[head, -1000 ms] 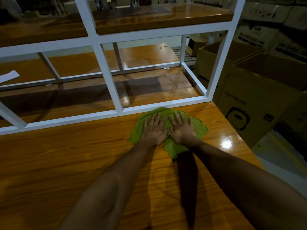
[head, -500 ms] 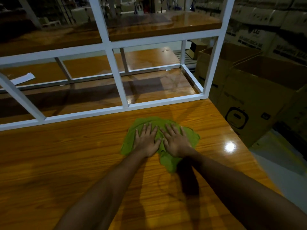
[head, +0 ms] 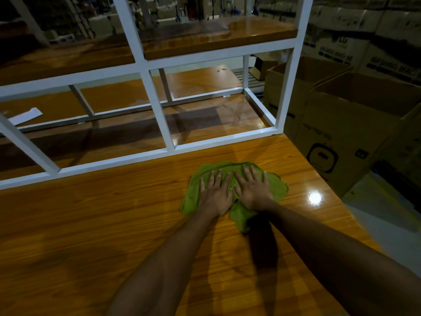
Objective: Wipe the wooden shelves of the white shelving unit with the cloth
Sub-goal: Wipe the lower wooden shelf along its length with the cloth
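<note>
A green cloth [head: 276,188] lies spread on the glossy wooden top [head: 95,224] in front of the white shelving unit [head: 157,110]. My left hand [head: 215,195] and my right hand [head: 252,190] lie side by side on the cloth, palms down, fingers straight and pressing it flat. The cloth sits a short way in front of the unit's lower white bar, near the board's right edge. Inside the frame are a lower wooden shelf [head: 205,124] and an upper wooden shelf [head: 205,39].
Open cardboard boxes [head: 355,124] stand close to the right of the board and the unit. A white paper strip [head: 25,116] lies on the far surface at left. A bright light reflection [head: 315,198] shines on the wood right of the cloth. More stacked boxes fill the back right.
Both hands have drawn the cloth back toward me, away from the unit's lower white bar, and keep pressing it flat.
</note>
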{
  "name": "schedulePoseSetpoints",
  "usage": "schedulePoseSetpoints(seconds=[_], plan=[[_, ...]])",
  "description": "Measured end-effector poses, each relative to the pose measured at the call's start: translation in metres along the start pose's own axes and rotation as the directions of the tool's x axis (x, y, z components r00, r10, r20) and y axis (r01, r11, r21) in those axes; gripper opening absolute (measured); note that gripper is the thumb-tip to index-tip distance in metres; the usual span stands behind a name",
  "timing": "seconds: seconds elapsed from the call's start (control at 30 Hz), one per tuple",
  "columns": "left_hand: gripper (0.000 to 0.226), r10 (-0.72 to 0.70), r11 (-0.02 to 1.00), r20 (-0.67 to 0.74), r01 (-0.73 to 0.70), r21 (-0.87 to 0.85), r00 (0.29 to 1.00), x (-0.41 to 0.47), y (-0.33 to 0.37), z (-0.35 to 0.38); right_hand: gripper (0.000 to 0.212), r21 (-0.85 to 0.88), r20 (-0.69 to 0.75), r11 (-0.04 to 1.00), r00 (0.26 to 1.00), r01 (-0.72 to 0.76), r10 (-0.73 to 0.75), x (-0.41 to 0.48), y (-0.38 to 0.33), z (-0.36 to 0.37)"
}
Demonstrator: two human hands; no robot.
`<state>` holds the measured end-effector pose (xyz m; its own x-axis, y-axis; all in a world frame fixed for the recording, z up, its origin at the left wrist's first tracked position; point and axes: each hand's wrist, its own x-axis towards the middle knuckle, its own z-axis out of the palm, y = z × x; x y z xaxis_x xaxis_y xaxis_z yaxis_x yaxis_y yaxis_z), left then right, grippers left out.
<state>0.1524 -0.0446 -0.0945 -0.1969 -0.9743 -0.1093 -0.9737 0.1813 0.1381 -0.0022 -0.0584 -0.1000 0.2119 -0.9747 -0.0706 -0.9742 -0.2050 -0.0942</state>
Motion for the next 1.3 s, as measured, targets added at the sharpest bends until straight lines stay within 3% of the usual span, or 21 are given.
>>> schedulePoseSetpoints(seconds=[0.33,0.57,0.63,0.93,1.3], plan=[[0.065,-0.085,0.996,-0.014,0.085,0.001,0.996,-0.064,-0.032,0.006,0.06,0.032,0.008,0.992,0.993,0.119,-0.119,-0.055,-0.049,0.008],[0.07,-0.032,0.999,-0.016,0.032,0.015,0.999,-0.098,0.004,0.019,0.066,-0.017,0.026,0.989,0.988,0.15,-0.149,-0.108,-0.018,0.013],[0.07,0.002,1.0,0.008,-0.001,-0.002,1.0,-0.096,0.019,0.02,0.075,-0.026,0.024,0.992,0.992,0.125,-0.124,-0.113,-0.001,0.011],[0.064,0.072,0.997,0.03,-0.071,-0.016,0.997,-0.084,0.014,0.012,0.062,0.02,0.043,0.999,0.998,-0.045,0.044,-0.097,-0.01,0.006],[0.073,0.046,0.999,0.047,-0.047,0.024,0.998,-0.17,-0.026,0.018,0.062,-0.001,0.013,0.995,0.995,0.099,-0.099,-0.175,-0.067,0.018]])
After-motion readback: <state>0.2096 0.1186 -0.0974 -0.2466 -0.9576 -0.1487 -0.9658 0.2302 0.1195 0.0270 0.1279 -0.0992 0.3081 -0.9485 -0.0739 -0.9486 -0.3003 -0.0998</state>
